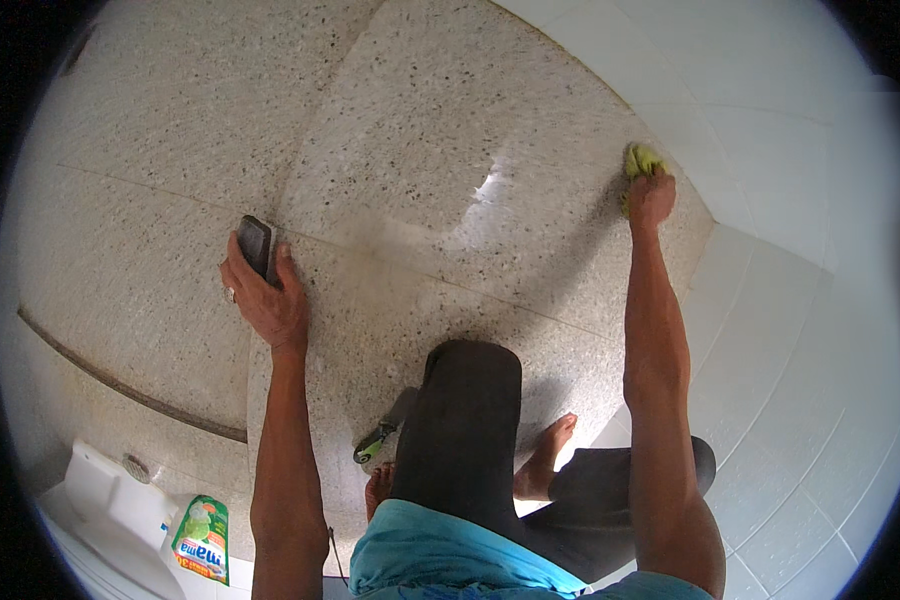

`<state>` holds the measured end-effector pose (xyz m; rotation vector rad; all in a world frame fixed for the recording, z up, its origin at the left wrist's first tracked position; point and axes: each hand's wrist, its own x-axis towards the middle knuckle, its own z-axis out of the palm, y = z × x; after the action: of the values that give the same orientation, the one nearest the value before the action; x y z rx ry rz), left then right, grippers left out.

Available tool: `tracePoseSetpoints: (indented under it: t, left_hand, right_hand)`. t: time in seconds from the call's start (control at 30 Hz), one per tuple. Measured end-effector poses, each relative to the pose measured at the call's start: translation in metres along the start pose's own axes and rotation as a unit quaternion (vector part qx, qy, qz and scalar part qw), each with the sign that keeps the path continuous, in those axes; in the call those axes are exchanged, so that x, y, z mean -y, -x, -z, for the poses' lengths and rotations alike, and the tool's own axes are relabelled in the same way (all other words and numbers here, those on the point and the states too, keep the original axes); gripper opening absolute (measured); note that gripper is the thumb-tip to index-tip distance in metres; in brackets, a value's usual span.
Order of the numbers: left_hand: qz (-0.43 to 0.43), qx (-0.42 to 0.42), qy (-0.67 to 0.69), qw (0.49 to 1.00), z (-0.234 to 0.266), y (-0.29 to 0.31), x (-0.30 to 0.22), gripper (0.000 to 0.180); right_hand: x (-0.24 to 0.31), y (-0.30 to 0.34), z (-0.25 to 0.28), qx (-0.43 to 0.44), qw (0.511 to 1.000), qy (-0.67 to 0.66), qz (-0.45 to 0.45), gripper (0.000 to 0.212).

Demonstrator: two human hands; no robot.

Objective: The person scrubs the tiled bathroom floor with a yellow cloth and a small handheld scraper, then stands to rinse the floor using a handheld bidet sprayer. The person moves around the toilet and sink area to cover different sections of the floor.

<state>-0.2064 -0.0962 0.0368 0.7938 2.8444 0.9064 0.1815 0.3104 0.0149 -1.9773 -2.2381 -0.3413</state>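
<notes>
Right grip [653, 200] holds cloth [642, 158]; speckled floor [390, 130], tiled walls [770, 170].

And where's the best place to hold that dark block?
I'd hold the block across its long sides, coming from the near end, like the left hand does, with fingers at the left and thumb at the right. It's longer than it is wide, so squeezing across it looks easiest, and the far end is uncovered.

large upside-down lettering, with smaller print below it, stands on a green pouch [202, 538] at lower left.
</notes>
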Motion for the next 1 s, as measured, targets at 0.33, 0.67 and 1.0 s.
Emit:
tracePoseSetpoints:
  t: [0.33,0.67,1.0]
  left_hand:
    - [-0.017,-0.001,-0.021,1.0,-0.003,0.0,0.004,0.059]
    - [-0.019,0.003,-0.019,1.0,-0.004,-0.002,0.0,0.061]
    - [-0.012,0.004,-0.027,1.0,-0.006,-0.002,0.0,0.061]
  right_hand:
    - [0.211,-0.023,0.023,0.03,0.955,-0.156,0.252,0.031]
    - [0.011,-0.057,0.03,0.123,0.983,0.048,0.129,0.038]
    - [0.039,-0.041,0.006,0.041,0.998,0.015,0.055,0.051]
